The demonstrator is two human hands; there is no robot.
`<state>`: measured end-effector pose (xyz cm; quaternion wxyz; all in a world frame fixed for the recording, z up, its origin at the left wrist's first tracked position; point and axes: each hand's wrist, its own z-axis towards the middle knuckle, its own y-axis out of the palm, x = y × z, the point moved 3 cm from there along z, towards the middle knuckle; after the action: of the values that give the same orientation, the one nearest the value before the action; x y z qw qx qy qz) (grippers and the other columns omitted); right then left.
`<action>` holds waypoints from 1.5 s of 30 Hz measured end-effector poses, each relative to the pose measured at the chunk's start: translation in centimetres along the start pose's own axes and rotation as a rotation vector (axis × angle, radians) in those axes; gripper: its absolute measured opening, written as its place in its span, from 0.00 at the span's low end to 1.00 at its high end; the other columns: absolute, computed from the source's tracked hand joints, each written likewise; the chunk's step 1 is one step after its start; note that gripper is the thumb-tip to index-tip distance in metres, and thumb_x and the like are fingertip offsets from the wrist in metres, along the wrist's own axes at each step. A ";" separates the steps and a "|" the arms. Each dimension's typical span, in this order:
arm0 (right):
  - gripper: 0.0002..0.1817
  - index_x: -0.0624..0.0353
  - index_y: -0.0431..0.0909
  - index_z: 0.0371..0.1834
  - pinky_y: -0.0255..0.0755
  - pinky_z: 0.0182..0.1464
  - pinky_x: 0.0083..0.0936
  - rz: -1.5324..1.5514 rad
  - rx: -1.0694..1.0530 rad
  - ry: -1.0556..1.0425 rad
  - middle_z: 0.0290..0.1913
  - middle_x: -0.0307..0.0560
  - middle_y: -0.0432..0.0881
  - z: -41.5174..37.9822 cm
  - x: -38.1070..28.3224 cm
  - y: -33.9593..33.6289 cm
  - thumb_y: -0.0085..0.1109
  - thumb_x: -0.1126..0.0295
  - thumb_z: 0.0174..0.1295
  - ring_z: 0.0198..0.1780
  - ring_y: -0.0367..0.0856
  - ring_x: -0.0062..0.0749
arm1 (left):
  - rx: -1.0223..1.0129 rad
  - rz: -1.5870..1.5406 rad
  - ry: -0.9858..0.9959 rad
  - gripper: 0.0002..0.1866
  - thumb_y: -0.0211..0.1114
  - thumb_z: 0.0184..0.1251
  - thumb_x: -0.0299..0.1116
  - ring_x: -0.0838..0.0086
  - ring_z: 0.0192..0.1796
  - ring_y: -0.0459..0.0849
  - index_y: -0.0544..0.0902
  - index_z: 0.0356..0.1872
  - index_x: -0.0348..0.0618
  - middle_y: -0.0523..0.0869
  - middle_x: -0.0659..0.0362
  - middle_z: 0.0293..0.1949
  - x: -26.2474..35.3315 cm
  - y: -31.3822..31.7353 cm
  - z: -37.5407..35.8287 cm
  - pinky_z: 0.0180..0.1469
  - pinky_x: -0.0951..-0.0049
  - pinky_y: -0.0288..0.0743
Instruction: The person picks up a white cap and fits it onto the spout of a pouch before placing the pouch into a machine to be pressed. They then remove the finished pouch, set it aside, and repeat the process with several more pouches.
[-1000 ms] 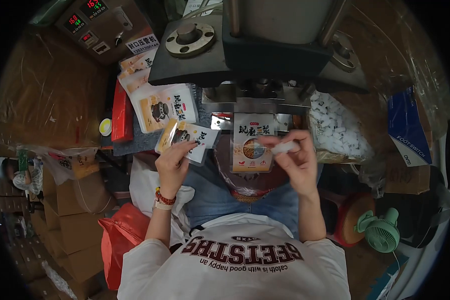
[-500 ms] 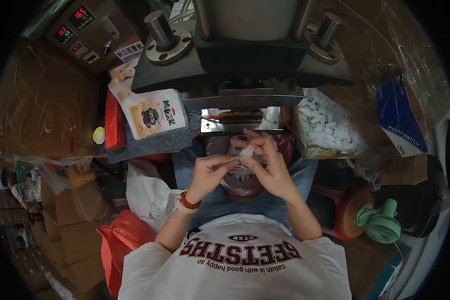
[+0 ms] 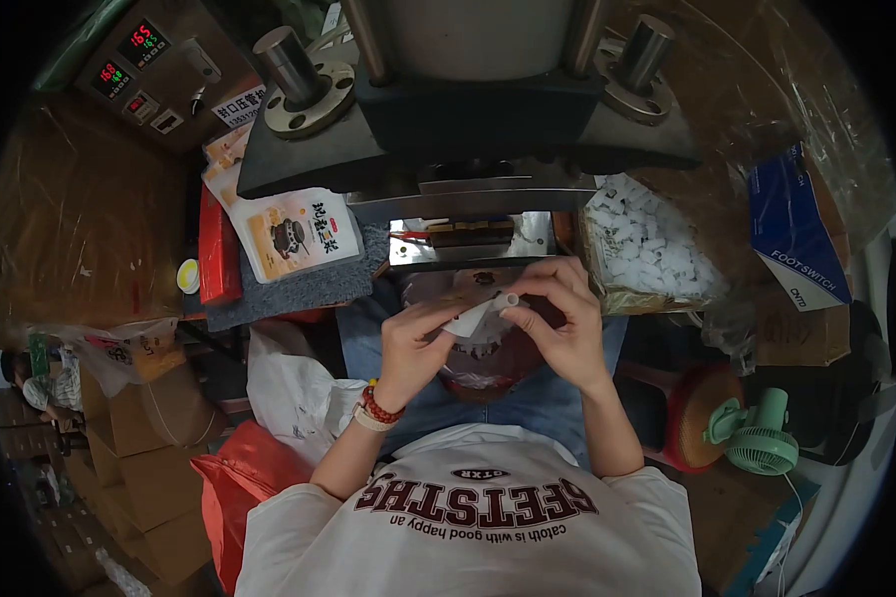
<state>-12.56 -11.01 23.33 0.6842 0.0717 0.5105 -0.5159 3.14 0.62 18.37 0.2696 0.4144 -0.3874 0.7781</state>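
Observation:
Above my lap, my left hand pinches the edge of a pale pouch. My right hand has thumb and fingers closed on a small white spout at the pouch's corner. The spout's round open end faces up toward me. Part of the pouch is hidden behind my fingers. Just beyond my hands is the press machine, with a shiny metal plate low at its front. Beneath the hands, a clear plastic bag rests between my knees.
Printed pouches are stacked on a grey cloth at left, beside a red box. A carton of white spouts stands at right, near a blue foot switch box and a green fan.
The pouch has opened out more between my hands, and the spout now shows its round end. My right hand has shifted slightly right. The view has moved a little.

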 end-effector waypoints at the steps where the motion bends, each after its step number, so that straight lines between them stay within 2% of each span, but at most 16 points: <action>1: 0.12 0.62 0.83 0.39 0.68 0.51 0.25 0.009 -0.012 -0.037 0.41 0.44 0.80 0.0 -0.4 0.1 0.71 0.73 0.51 0.47 0.76 0.33 | -0.039 -0.027 0.029 0.08 0.70 0.59 0.23 0.79 0.37 0.85 0.87 0.40 0.34 0.89 0.54 0.35 0.8 -0.3 0.1 0.38 0.81 0.76; 6: 0.14 0.62 0.81 0.43 0.68 0.54 0.25 0.115 0.060 0.067 0.43 0.45 0.81 -0.2 0.8 1.6 0.69 0.73 0.53 0.49 0.76 0.34 | -0.118 -0.239 -0.137 0.08 0.69 0.61 0.28 0.78 0.33 0.86 0.86 0.36 0.32 0.89 0.54 0.33 0.0 0.5 -0.2 0.37 0.79 0.78; 8: 0.14 0.63 0.81 0.44 0.68 0.54 0.25 0.050 0.118 0.111 0.44 0.45 0.81 -0.2 0.9 1.4 0.68 0.73 0.55 0.49 0.76 0.32 | -0.220 -0.345 -0.498 0.12 0.69 0.64 0.34 0.83 0.30 0.84 0.86 0.32 0.32 0.89 0.58 0.31 -3.1 2.0 -1.2 0.33 0.82 0.77; 13: 0.10 0.62 0.80 0.44 0.71 0.47 0.25 -0.140 0.404 0.209 0.49 0.48 0.79 0.7 2.8 -5.4 0.62 0.73 0.61 0.41 0.78 0.36 | -0.028 -0.745 -0.630 0.09 0.67 0.66 0.31 0.84 0.31 0.83 0.86 0.33 0.34 0.88 0.58 0.31 -2.9 2.4 1.7 0.32 0.82 0.77; 16: 0.08 0.62 0.82 0.41 0.74 0.46 0.32 -0.911 0.308 0.112 0.46 0.51 0.80 2.1 4.9 -6.0 0.61 0.73 0.60 0.41 0.80 0.45 | -0.061 -0.891 -0.649 0.11 0.65 0.67 0.29 0.76 0.36 0.87 0.83 0.42 0.30 0.88 0.54 0.39 -3.3 2.1 3.9 0.39 0.76 0.82; 21: 0.10 0.64 0.80 0.44 0.73 0.43 0.40 -0.745 0.092 0.303 0.43 0.55 0.79 1.2 9.4 -5.4 0.59 0.75 0.60 0.42 0.81 0.52 | -0.054 -0.937 -0.702 0.11 0.64 0.68 0.31 0.77 0.36 0.86 0.83 0.42 0.32 0.87 0.56 0.39 -4.0 2.1 3.7 0.38 0.79 0.80; 24: 0.11 0.64 0.80 0.44 0.74 0.45 0.41 -0.658 0.084 0.301 0.46 0.56 0.79 1.0 9.1 -5.8 0.59 0.77 0.57 0.44 0.80 0.52 | -0.283 -0.210 -0.651 0.20 0.69 0.65 0.41 0.72 0.41 0.85 0.82 0.50 0.35 0.87 0.55 0.43 -4.6 -1.1 4.5 0.43 0.74 0.77; 26: 0.13 0.63 0.79 0.45 0.75 0.46 0.41 -0.637 0.098 0.342 0.48 0.56 0.79 0.7 9.1 -6.4 0.58 0.78 0.55 0.46 0.80 0.52 | 0.246 0.417 -0.134 0.31 0.69 0.62 0.48 0.61 0.59 0.78 0.75 0.62 0.40 0.80 0.53 0.58 -3.7 -6.0 5.0 0.61 0.58 0.68; 28: 0.15 0.64 0.78 0.49 0.75 0.46 0.36 -0.778 0.060 0.304 0.48 0.58 0.79 0.3 8.9 -6.5 0.57 0.81 0.57 0.46 0.80 0.51 | 0.183 1.238 -0.074 0.40 0.66 0.60 0.54 0.58 0.72 0.63 0.66 0.69 0.44 0.68 0.57 0.70 -4.0 -9.0 4.5 0.70 0.42 0.48; 29: 0.15 0.64 0.78 0.49 0.75 0.46 0.36 -0.775 0.059 0.305 0.48 0.58 0.79 0.4 8.4 -6.4 0.57 0.81 0.57 0.46 0.80 0.51 | -0.007 1.150 -0.119 0.42 0.63 0.60 0.60 0.62 0.75 0.57 0.64 0.71 0.47 0.64 0.62 0.73 -7.3 -9.9 2.8 0.71 0.33 0.35; 31: 0.15 0.65 0.75 0.53 0.76 0.46 0.29 -0.500 0.364 0.164 0.49 0.54 0.80 1.6 6.1 -6.5 0.54 0.82 0.63 0.45 0.82 0.43 | -0.189 1.068 0.052 0.40 0.68 0.58 0.49 0.64 0.74 0.61 0.64 0.70 0.49 0.64 0.60 0.72 -7.0 -9.8 0.3 0.72 0.38 0.39; 32: 0.15 0.65 0.75 0.53 0.76 0.46 0.29 -0.498 0.370 0.167 0.49 0.54 0.80 1.9 5.0 -6.1 0.54 0.82 0.63 0.45 0.82 0.43 | -0.213 1.032 0.144 0.34 0.69 0.52 0.31 0.64 0.67 0.73 0.72 0.66 0.50 0.75 0.59 0.65 -6.4 -9.9 -0.7 0.70 0.51 0.58; 34: 0.13 0.67 0.74 0.54 0.76 0.48 0.23 0.376 0.348 0.337 0.50 0.50 0.80 1.3 3.4 -4.7 0.51 0.82 0.67 0.46 0.82 0.33 | -0.146 0.878 0.126 0.31 0.66 0.49 0.24 0.65 0.61 0.78 0.76 0.60 0.50 0.80 0.59 0.59 -5.9 -10.1 -2.0 0.64 0.59 0.67; 37: 0.16 0.69 0.73 0.55 0.77 0.49 0.21 0.838 0.133 0.249 0.50 0.52 0.81 1.2 -1.0 -0.8 0.56 0.84 0.63 0.49 0.81 0.30 | 0.043 0.613 0.061 0.25 0.58 0.44 0.15 0.66 0.47 0.87 0.86 0.45 0.49 0.89 0.60 0.42 -2.6 -9.2 -1.5 0.47 0.73 0.80; 43: 0.13 0.65 0.81 0.47 0.76 0.47 0.26 0.367 -0.244 0.064 0.49 0.49 0.82 0.7 -2.8 3.8 0.60 0.83 0.57 0.44 0.82 0.35 | 0.064 0.460 0.246 0.24 0.57 0.40 0.15 0.63 0.47 0.87 0.86 0.43 0.43 0.89 0.59 0.43 2.3 -6.8 -1.0 0.49 0.69 0.80; 45: 0.17 0.64 0.81 0.49 0.75 0.46 0.28 0.012 -0.288 -0.313 0.49 0.51 0.81 0.7 -3.9 3.0 0.61 0.83 0.54 0.44 0.79 0.42 | 0.026 0.559 0.310 0.23 0.59 0.40 0.17 0.64 0.46 0.87 0.86 0.43 0.44 0.89 0.59 0.43 3.8 -7.0 -0.8 0.46 0.69 0.81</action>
<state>-9.58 -7.60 25.37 0.7613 -0.1050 0.4660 -0.4385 6.06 5.51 24.05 0.0959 0.1720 -0.4308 0.8807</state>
